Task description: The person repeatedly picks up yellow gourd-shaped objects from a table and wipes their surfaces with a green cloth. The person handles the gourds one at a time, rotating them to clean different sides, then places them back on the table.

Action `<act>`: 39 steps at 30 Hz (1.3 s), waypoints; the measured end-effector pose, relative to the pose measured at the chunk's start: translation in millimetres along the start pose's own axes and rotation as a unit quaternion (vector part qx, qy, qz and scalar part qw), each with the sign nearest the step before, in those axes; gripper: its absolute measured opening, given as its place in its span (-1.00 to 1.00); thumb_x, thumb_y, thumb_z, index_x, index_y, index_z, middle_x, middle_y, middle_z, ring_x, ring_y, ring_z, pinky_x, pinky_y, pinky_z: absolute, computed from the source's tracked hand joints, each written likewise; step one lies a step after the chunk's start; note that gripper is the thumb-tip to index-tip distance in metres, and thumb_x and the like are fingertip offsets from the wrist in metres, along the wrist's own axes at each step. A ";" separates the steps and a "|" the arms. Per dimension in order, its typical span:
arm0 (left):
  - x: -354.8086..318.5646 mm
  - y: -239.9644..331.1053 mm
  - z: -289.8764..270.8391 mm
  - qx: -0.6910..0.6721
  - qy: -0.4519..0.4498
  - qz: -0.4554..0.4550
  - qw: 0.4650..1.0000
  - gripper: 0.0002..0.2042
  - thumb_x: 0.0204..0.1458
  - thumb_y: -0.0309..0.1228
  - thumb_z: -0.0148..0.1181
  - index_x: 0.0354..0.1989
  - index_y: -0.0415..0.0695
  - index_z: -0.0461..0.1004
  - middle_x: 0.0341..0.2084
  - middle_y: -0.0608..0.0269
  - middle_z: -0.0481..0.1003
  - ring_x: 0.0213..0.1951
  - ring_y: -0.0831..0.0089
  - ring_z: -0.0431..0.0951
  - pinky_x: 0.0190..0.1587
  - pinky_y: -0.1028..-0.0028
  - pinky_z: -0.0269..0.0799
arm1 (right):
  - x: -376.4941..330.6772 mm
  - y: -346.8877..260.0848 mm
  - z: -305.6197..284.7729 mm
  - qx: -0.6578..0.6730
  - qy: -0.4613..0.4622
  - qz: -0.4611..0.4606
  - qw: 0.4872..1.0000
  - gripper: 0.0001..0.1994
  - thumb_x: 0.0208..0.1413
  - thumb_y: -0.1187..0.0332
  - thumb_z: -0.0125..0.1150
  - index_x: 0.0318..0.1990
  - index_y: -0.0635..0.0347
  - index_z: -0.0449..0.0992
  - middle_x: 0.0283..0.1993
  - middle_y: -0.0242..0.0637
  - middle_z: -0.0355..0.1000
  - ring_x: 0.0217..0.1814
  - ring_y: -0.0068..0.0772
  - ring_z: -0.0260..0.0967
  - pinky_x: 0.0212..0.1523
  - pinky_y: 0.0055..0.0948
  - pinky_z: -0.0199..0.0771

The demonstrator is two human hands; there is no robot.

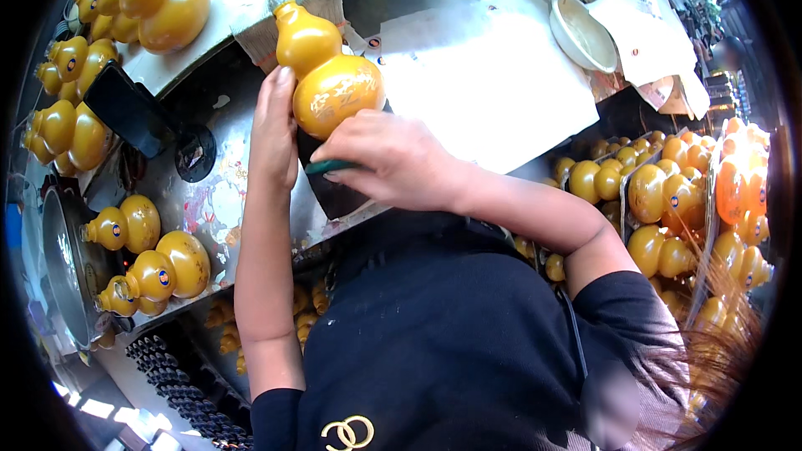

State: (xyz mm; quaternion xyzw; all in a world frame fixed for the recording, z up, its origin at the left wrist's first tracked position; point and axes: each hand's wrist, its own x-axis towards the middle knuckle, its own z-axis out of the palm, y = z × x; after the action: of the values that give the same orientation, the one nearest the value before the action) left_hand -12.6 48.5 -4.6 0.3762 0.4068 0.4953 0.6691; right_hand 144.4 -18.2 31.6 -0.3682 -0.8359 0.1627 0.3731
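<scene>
A glossy yellow gourd (334, 88) is tilted over the worktable, its narrow neck pointing away from me. Pale scraped marks and faint lines cover its round lower bulb. My left hand (274, 121) is closed along the gourd's left side, with the thumb against it. At the bulb's near right side, my right hand (397, 159) grips a tool with a green handle (332, 166). The handle's end sticks out to the left of my fist; the tool's working tip is hidden behind my fingers and the gourd.
A grey cloth (313, 0) lies beyond the gourd's neck. White paper (493, 75) covers the table to the right, near a white bowl (583, 33). A black phone (129, 108) stands on a round base at left. Several more gourds (154, 271) sit left and on right-hand racks (652, 192).
</scene>
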 end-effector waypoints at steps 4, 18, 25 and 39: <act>-18.7 -2.8 -2.7 0.060 0.000 0.047 0.997 -0.49 0.31 -0.12 -0.29 0.30 -0.20 0.10 0.22 0.11 0.21 0.28 0.33 0.17 0.33 0.36 0.01 | 35.5 24.9 -41.3 0.025 -0.004 0.008 1.000 -0.72 0.02 0.33 0.23 -0.12 0.20 0.43 -0.22 -0.09 0.45 -0.12 -0.04 0.45 -0.12 -0.25 0.47; -26.7 -14.0 30.4 0.153 0.047 0.116 0.980 -0.39 0.24 -0.06 -0.08 0.32 -0.24 0.04 0.22 0.11 0.20 0.26 0.38 0.18 0.32 0.38 -0.04 | 50.4 64.0 -54.3 0.061 0.090 0.076 0.991 -0.54 0.11 -0.01 0.19 -0.08 0.22 0.41 -0.24 -0.22 0.38 -0.17 -0.35 0.43 -0.20 -0.47 0.45; -26.7 -17.8 31.4 0.131 0.049 0.094 0.986 -0.36 0.25 -0.02 -0.13 0.31 -0.29 0.02 0.18 0.07 0.22 0.21 0.36 0.25 0.29 0.36 0.06 | 4.4 72.4 -25.9 0.152 0.107 0.212 0.959 -0.62 0.15 0.13 0.18 -0.08 0.25 0.35 -0.22 -0.22 0.37 -0.16 -0.37 0.40 -0.13 -0.45 0.41; -22.6 -22.1 18.5 0.093 0.096 0.033 0.990 -0.42 0.31 -0.05 -0.36 0.34 -0.23 0.01 0.22 0.05 0.20 0.24 0.26 0.25 0.26 0.29 0.14 | -4.4 77.5 -16.0 0.253 0.171 0.271 0.913 -0.60 0.12 0.12 0.18 -0.06 0.24 0.31 -0.25 -0.06 0.42 -0.18 -0.23 0.43 -0.13 -0.32 0.40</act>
State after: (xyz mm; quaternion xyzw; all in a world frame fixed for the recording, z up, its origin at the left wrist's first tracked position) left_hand 8.1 19.7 -13.5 0.4009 0.5006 0.5110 0.5723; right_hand 196.6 31.0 -2.2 -0.4961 -0.5585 0.3977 0.5327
